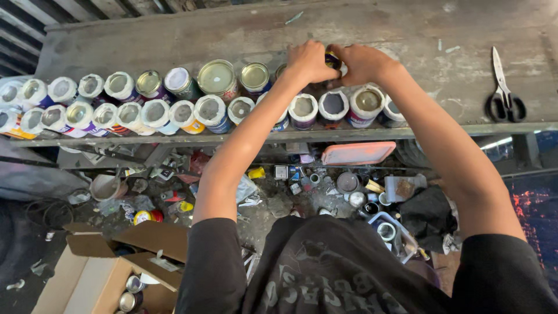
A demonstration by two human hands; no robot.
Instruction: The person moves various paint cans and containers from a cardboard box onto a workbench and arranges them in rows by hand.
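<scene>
A worn grey wooden workbench point(174, 35) ran across the view. Below it, the dirty floor point(273, 203) was strewn with debris; what seemed corrugated sheeting point(35, 14) stood top left.

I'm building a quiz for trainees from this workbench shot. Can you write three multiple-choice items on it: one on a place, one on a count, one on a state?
1. Where do the scissors lie?
A. on the bench, far right
B. in the cardboard box
C. on the floor

2. How many hands grip the small can?
A. none
B. one
C. two

3. How do the scissors' blades stand?
A. closed
B. wide open
C. broken off

Answers:
1 A, they rest on the grey top, right of the rows of tins.
2 C, the left hand and the right hand both close on it.
3 A, the blades lie together.
</scene>
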